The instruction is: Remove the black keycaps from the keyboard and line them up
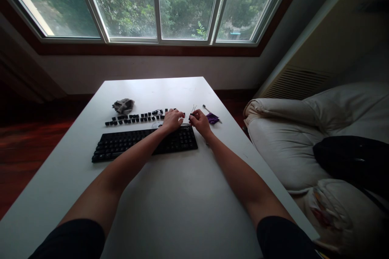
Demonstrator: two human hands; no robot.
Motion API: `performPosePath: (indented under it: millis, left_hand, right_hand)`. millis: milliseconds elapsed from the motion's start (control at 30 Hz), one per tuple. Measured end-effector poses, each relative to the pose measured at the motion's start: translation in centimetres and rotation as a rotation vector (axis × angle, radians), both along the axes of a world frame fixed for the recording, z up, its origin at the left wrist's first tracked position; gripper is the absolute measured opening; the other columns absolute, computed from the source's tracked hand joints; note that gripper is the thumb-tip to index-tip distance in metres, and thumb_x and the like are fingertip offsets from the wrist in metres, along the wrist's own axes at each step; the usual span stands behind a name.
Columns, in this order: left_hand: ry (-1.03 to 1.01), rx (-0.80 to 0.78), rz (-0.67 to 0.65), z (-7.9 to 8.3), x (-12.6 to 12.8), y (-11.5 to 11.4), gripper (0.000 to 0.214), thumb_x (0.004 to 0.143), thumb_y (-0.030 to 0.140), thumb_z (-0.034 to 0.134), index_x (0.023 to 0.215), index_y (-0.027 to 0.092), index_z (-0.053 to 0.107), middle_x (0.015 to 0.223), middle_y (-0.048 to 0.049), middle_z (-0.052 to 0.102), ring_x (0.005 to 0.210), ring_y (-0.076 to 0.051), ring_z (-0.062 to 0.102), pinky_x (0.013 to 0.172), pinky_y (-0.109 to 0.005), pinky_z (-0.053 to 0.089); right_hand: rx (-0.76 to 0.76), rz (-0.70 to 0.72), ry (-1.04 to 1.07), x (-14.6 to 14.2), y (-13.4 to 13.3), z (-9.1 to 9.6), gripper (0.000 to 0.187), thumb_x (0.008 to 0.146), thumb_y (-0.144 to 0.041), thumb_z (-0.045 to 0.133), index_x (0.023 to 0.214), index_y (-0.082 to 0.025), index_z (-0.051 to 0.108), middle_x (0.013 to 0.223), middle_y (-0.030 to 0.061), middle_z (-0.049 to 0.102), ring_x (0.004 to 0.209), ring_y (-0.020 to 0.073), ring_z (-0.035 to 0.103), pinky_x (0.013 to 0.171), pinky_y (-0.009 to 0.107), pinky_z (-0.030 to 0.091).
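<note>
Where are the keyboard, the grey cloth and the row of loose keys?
keyboard (121, 145), head view, on the keys of its left half.
grey cloth (123, 105), head view, on the middle of the crumpled heap.
row of loose keys (133, 118), head view, on keys left of the row's middle.

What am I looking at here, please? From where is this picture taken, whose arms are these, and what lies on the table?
One camera, worn on a person's head, looks down at that person's own two bare arms. On the white table lies a black keyboard; behind it a row of loose keycaps, a grey cloth and a purple thing. The right hand pinches a thin wire tool. The left hand rests at the keyboard's far edge; whether it grips anything is not clear.
</note>
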State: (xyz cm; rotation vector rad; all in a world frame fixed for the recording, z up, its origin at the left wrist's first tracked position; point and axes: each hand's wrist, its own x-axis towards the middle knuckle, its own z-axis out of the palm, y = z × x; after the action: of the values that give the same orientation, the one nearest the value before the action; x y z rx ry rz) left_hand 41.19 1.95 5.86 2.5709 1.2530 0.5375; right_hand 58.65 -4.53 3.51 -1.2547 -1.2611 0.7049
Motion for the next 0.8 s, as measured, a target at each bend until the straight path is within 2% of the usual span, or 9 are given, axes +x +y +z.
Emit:
performPosePath:
  millis: [267,500,700,800]
  left_hand:
    - [0.023,-0.003,-0.199,0.7,-2.2,-2.3,0.019,0.091,0.031,0.061,0.101,0.028,0.077,0.109,-0.0066,0.072,0.112,-0.029,0.055,0.101,-0.045,0.041]
    - [0.05,-0.046,-0.195,0.6,-2.3,-3.3,0.022,0.087,0.034,0.067,0.107,0.029,0.077,0.113,-0.0065,0.07,0.114,-0.03,0.057,0.1,-0.045,0.043]
    - [0.029,0.004,-0.199,0.3,-2.5,-3.4,0.021,0.087,0.034,0.068,0.106,0.029,0.076,0.111,-0.0063,0.07,0.111,-0.03,0.058,0.097,-0.045,0.043]
    - [0.044,0.017,-0.189,0.1,-2.5,-3.4,0.023,0.087,0.036,0.067,0.107,0.027,0.075,0.111,-0.0074,0.07,0.111,-0.03,0.058,0.097,-0.045,0.044]
  right_hand:
    - [-0.055,0.18,-0.01,1.2,0.1,0.3,0.032,0.082,-0.05,0.068,0.09,-0.025,0.049,0.066,-0.0026,0.068,0.054,0.0158,0.063,0.051,0.027,0.046]
    - [-0.085,0.352,-0.06,1.2,-0.5,1.3,0.031,0.08,-0.048,0.072,0.09,-0.023,0.057,0.068,-0.0027,0.067,0.061,0.0161,0.062,0.058,0.028,0.048]
    - [0.035,0.27,-0.371,1.0,-1.2,1.5,0.015,0.081,-0.037,0.07,0.082,-0.023,0.064,0.06,-0.0047,0.057,0.056,0.013,0.048,0.058,0.027,0.04]
    - [0.084,0.25,-0.481,0.3,-1.8,1.8,0.015,0.084,-0.037,0.065,0.079,-0.023,0.066,0.062,-0.0029,0.058,0.058,0.0143,0.047,0.062,0.028,0.041]
